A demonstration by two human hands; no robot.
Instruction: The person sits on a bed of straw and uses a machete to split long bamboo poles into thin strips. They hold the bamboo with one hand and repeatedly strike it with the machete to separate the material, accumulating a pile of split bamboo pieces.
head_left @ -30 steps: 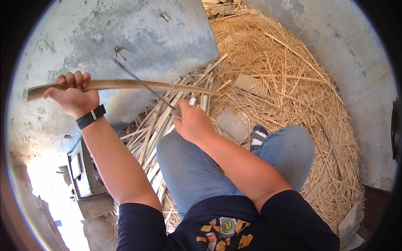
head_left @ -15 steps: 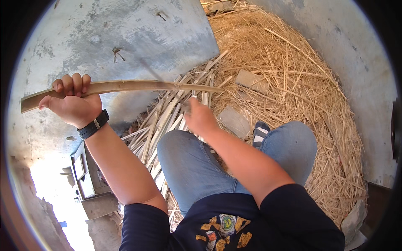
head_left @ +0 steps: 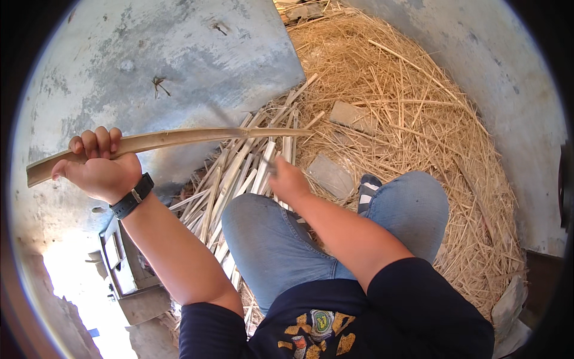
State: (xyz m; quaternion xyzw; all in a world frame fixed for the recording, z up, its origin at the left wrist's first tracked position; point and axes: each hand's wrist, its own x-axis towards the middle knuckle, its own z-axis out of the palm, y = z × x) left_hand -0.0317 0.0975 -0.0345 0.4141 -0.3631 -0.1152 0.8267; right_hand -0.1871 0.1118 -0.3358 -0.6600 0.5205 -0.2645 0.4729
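My left hand (head_left: 107, 170), with a black watch on its wrist, is wrapped around the thick end of a long split bamboo piece (head_left: 179, 137). The piece is slightly bowed and reaches rightward, its thin tip over the straw. My right hand (head_left: 290, 181) is closed in front of my knees, below the bamboo's thin half. It grips what looks like a long-bladed knife (head_left: 226, 115), smeared by motion, whose dark blade slants up and left across the bamboo. Where the edge meets the bamboo is too blurred to tell. Under the bamboo lies a pile of pale split strips (head_left: 239, 173).
Shavings and straw-like slivers (head_left: 412, 119) cover the floor ahead and to the right. Two flat bricks (head_left: 353, 116) (head_left: 330, 175) lie among them. A grey-blue panel (head_left: 179, 60) stands at the left, and a wall (head_left: 484, 66) curves along the right. My bent knees (head_left: 257, 224) are close below.
My right hand has moved slightly down toward me with the blurred knife. The bamboo's thick end in my left hand has dropped a little, and the whole view has shifted slightly.
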